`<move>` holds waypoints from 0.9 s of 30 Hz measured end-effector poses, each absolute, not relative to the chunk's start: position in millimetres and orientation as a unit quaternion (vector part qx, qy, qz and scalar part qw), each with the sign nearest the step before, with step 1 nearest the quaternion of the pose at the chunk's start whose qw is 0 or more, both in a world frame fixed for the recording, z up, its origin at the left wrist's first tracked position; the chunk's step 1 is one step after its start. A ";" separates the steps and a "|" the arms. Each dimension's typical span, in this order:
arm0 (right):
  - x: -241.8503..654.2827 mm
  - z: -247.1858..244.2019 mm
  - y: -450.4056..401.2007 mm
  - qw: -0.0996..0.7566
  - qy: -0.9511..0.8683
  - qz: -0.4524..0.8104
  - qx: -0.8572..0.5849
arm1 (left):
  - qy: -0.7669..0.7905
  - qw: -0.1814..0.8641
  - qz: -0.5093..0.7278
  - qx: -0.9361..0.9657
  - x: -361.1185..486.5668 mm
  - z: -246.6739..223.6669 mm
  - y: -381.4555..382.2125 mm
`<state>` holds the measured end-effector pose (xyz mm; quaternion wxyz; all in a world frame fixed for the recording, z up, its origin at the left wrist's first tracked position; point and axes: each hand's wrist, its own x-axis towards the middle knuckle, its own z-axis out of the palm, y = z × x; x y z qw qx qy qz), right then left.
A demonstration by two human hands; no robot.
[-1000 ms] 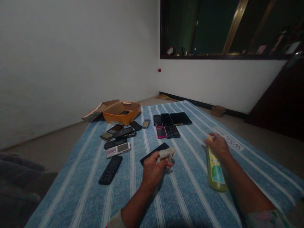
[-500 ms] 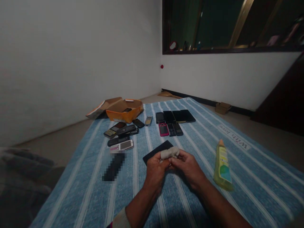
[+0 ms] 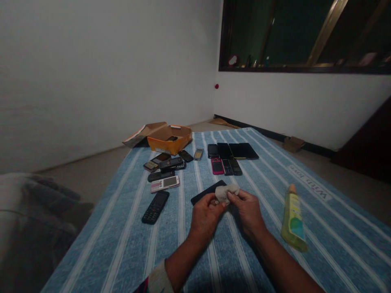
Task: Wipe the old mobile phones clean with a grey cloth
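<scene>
Between both hands is a small pale grey cloth (image 3: 226,193), bunched up. My left hand (image 3: 205,216) pinches its left side, and my right hand (image 3: 248,209) grips its right side with thumb and fingers. Just behind the hands a flat dark device (image 3: 205,194), like a tablet or large phone, lies on the striped blue tablecloth (image 3: 122,228); the hands and cloth hide part of it. A black keypad phone (image 3: 155,207) lies to the left of my left hand. Right of my right hand rests a yellow-green liquid bottle (image 3: 293,221) with an orange cap.
Several old phones, among them a white and pink one (image 3: 165,184), lie in a cluster at left. Behind them stands an open orange cardboard box (image 3: 169,145). A pink phone (image 3: 217,166) lies beside dark phones and black devices (image 3: 249,150) in two rows.
The view has turned slightly left, so everything sits further right. My fingers have shifted on the cloth, which is now more crumpled. The black keypad phone, blurred out before, shows clearly.
</scene>
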<state>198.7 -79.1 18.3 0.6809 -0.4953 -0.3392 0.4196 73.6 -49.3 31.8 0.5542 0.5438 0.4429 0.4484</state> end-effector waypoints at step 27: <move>178.5 -1.0 -78.0 0.649 -0.367 0.484 -0.458 | 0.309 0.772 0.449 0.327 59.0 22.7 -42.3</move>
